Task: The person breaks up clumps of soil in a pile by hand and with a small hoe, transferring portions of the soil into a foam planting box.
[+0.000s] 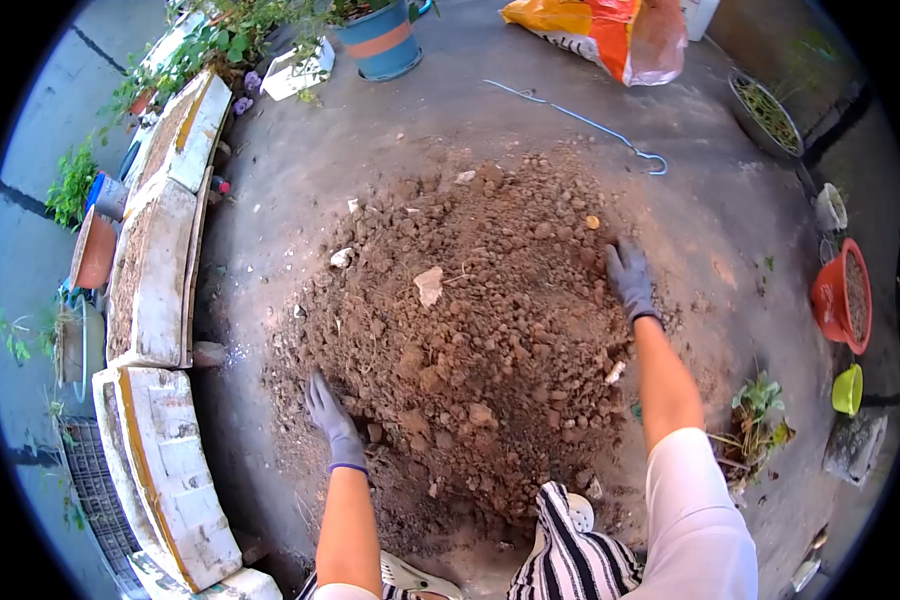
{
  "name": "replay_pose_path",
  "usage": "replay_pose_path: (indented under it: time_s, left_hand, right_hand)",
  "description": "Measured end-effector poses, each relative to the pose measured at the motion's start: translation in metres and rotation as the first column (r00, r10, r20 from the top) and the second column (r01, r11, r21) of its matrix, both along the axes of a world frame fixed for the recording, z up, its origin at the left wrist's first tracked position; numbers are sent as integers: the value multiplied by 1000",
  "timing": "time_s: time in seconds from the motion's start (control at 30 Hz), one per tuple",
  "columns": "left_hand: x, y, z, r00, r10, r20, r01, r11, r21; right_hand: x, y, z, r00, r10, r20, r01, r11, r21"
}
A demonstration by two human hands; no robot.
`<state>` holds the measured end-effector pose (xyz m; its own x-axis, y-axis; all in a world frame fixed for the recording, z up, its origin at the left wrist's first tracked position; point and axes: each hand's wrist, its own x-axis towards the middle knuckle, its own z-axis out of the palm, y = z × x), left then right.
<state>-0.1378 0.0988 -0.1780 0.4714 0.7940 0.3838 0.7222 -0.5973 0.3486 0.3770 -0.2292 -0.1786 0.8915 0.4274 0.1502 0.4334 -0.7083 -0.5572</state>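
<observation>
A broad heap of loose brown soil (510,300) with clods and small stones lies on the floor in front of me. My left hand (334,424), in a grey glove, rests against the heap's near left edge with its fingers stretched out. On the far right edge of the heap, my right hand (630,280), gloved the same way, touches the soil with its fingers extended and partly in shadow. Neither hand holds anything that I can see. A pale, dry leaf-like piece (429,287) sits on top of the soil, and a whitish lump (342,258) lies toward the left.
White foam planter boxes (175,430) line the left side. A blue pot (380,45), an orange plastic bag (610,35) and a blue wire hanger (580,120) are beyond the heap. At right stand a red pot (842,297), a green pot (847,389) and an uprooted plant (755,425).
</observation>
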Motion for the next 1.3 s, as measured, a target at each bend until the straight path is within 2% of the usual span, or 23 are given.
replay_pose_path:
  time_s: [0.03, 0.07, 0.1, 0.17, 0.23, 0.3, 0.33, 0.4, 0.5, 0.57, 0.6, 0.63, 0.7, 0.73, 0.8, 0.9, 0.97, 1.03, 1.1, 1.17, 1.2, 1.23, 1.3]
  left_hand:
    - [15, -8, 9, 1000, 15, -5, -15, 1000, -1]
    - [30, -23, 25, 968, 87, 236, -39, 979, -202]
    - [48, -41, 46, 871, 200, 449, -11, 921, -388]
    - [94, -82, 110, 821, 325, 470, -77, 878, -472]
    - [125, -110, 142, 785, 321, 530, 35, 831, -555]
    - [140, -117, 134, 748, 193, 635, 256, 799, -544]
    - [146, -129, 135, 842, 180, 508, 104, 871, -480]
    - [160, -132, 139, 750, 191, 633, 174, 866, -468]
    - [170, -150, 155, 791, 155, 592, 186, 861, -473]
    - [181, -162, 159, 457, 465, 758, 407, 648, -643]
    - [177, -165, 166, 244, 689, 683, 577, 463, -673]
    - [171, -165, 174, 214, 682, 700, 581, 487, -652]
    - [155, -157, 188, 248, 744, 620, 691, 313, -652]
    - [147, -155, 188, 260, 691, 675, 674, 371, -639]
    - [138, -145, 201, 251, 626, 739, 634, 470, -614]
    - [121, -110, 245, 122, 623, 772, 680, 514, -522]
    - [101, -72, 291, -47, 621, 783, 729, 557, -398]
    - [51, -23, 346, -175, 617, 767, 746, 592, -306]
    - [5, 28, 385, -128, 506, 853, 631, 705, -324]
    - [-57, 74, 424, -118, 317, 941, 457, 859, -232]
    - [-83, 97, 435, -256, 258, 932, 468, 876, -114]
    - [-117, 112, 453, -283, 232, 931, 392, 914, -108]
    - [-183, 143, 467, -257, 222, 941, 267, 952, -151]
  right_hand:
    - [-7, 23, 0, 992, 57, -113, -34, 980, 196]
    - [-35, 48, 10, 997, -21, 77, 16, 998, 66]
    - [-52, 59, 26, 997, -7, 71, 3, 998, 63]
    - [-79, 76, 64, 950, 304, -68, -242, 857, 454]
    - [-118, 100, 96, 903, 411, -127, -280, 785, 552]
    - [-150, 122, 91, 890, 444, 105, -431, 740, 516]
    - [-166, 126, 100, 894, 418, 158, -441, 763, 473]
    - [-202, 130, 126, 905, 397, 152, -418, 765, 490]
    - [-247, 128, 168, 892, 338, 300, -435, 820, 371]
    - [-278, 131, 168, 861, 501, -94, -282, 621, 731]
    - [-286, 133, 166, 841, 525, -128, -244, 581, 777]
    - [-296, 137, 163, 816, 556, -160, -205, 537, 818]
    - [-312, 140, 173, 819, 521, -239, -98, 538, 837]
    - [-317, 139, 180, 842, 512, -172, -177, 563, 807]
    - [-329, 147, 199, 791, 559, -248, -91, 509, 856]
    - [-343, 182, 252, 811, 567, 144, -514, 573, 639]
    - [-362, 217, 301, 679, 528, 511, -719, 617, 319]
    - [-411, 267, 359, 603, 544, 583, -776, 568, 272]
    - [-455, 321, 401, 531, 556, 639, -823, 516, 235]
    - [-508, 374, 439, 426, 586, 690, -904, 299, 304]
    - [-534, 402, 448, 408, 633, 658, -903, 173, 393]
    - [-565, 429, 455, 377, 685, 623, -877, 48, 478]
    - [-633, 462, 471, 301, 648, 700, -896, -58, 440]
